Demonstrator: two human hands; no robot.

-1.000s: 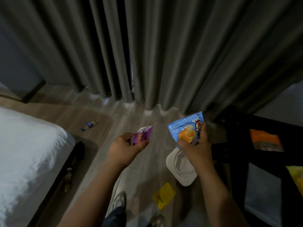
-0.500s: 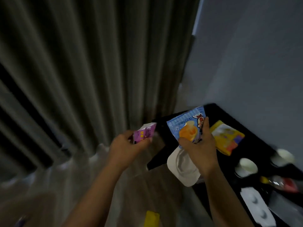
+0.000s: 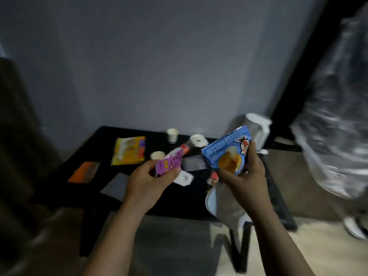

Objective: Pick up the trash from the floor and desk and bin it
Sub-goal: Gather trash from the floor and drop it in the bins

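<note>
My left hand [image 3: 148,181] pinches a small purple wrapper [image 3: 169,163] above the black desk [image 3: 93,148]. My right hand [image 3: 246,176] grips a blue snack packet [image 3: 225,149] together with a white plastic lid or tray [image 3: 221,204] that hangs below the palm. On the desk lie a yellow snack bag [image 3: 129,150], an orange packet [image 3: 84,172], two small white cups [image 3: 172,134], a red-capped item [image 3: 186,149] and a white blister piece [image 3: 184,178].
A large clear plastic bag [image 3: 334,120] hangs at the right, blurred. A white kettle-like object [image 3: 256,126] stands at the desk's far right against the grey wall. A dark curtain edge fills the left. Light floor shows at the lower right.
The view has swung right from the curtain and floor to the desk and wall. Both hands keep the same hold on the wrappers. The plastic bag has come into view.
</note>
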